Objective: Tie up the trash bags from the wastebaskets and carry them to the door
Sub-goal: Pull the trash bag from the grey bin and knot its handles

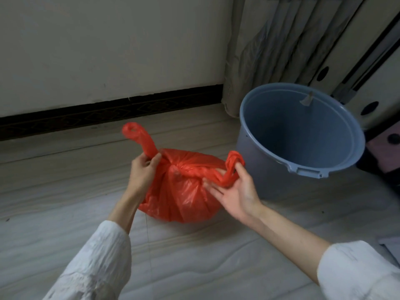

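Crowding the floor (pixel 65 224) at about two o'clock from the bag (pixel 184 191) is a blue bucket (pixel 303 135), standing just beside it, mouth open and tilted toward the viewer, a small grey hook on its far rim. Behind the bucket, at twelve to one o'clock, a grey curtain (pixel 270 40) hangs to the floor, and pale cabinet panels (pixel 372 68) with dark round holes lean in from the right. A dark baseboard (pixel 108 113) runs along the wall (pixel 108 40) at ten to twelve o'clock.

The bag, red plastic, sits on the pale floor at the middle, full and rounded, its gathered neck facing up. Two twisted ears run from the neck along a line from nine to three o'clock: the left ear (pixel 140 139) rises and curls toward eleven o'clock, the right ear (pixel 231 165) loops out toward two o'clock.

The left hand (pixel 144 169) is closed, pinching the base of the left ear between thumb and fingers. The right hand (pixel 236 189) lies palm up with fingers spread loosely, the right ear draped over them and hooked by the thumb. White sleeves (pixel 97 267) cover both forearms.

No writing or label can be read on bag or bucket.
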Motion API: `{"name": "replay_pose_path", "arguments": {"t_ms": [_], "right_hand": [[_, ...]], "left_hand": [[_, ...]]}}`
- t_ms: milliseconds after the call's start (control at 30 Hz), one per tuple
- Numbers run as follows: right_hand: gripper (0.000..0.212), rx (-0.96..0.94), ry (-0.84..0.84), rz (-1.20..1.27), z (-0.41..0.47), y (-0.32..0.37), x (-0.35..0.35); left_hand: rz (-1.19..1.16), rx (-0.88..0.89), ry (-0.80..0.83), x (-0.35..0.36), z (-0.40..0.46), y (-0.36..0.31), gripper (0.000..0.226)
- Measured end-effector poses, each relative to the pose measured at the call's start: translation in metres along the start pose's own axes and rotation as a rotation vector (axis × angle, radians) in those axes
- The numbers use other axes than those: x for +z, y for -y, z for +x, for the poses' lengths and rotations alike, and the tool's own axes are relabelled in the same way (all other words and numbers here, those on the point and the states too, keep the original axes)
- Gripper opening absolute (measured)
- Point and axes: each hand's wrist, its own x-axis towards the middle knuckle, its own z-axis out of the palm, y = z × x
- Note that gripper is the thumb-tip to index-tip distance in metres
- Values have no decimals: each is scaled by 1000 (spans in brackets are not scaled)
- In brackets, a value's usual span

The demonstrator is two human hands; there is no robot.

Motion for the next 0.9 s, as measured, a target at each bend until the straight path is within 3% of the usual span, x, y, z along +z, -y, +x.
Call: {"name": "replay_pose_path", "arguments": {"t_ms": [200,267,333,433,533,567,633,700,800,900], "right_hand": [[73,18,172,306,7,22,36],[52,6,154,307,11,23,42],[13,-51,49,-25,22,14,38],[8,-294,-205,-873,38,-4,25],[68,-334,-206,-1281,39,-13,19],[73,-361,-207,-1418,40,-15,17],[54,-567,-196,-1577,42,-15,16],[29,-735,-178,-1357,42,-13,25],[33,-563,-20,-820,51,-11,32],[35,-413,71,-763,54,-16,32]], "left_hand": [[-6,134,-88,3,-7,5,22],[-36,142,-87,3,-8,7,23],[-84,121,-99,4,-10,7,25],[-173,77,-113,2,-10,8,25],[-227,74,-114,1,-8,7,28],[-229,83,-112,2,-7,8,29],[-236,89,-107,3,-8,10,31],[-227,56,-130,7,-7,13,29],[-60,132,-158,14,-3,17,27],[283,272,-181,15,1,24,20]]}}
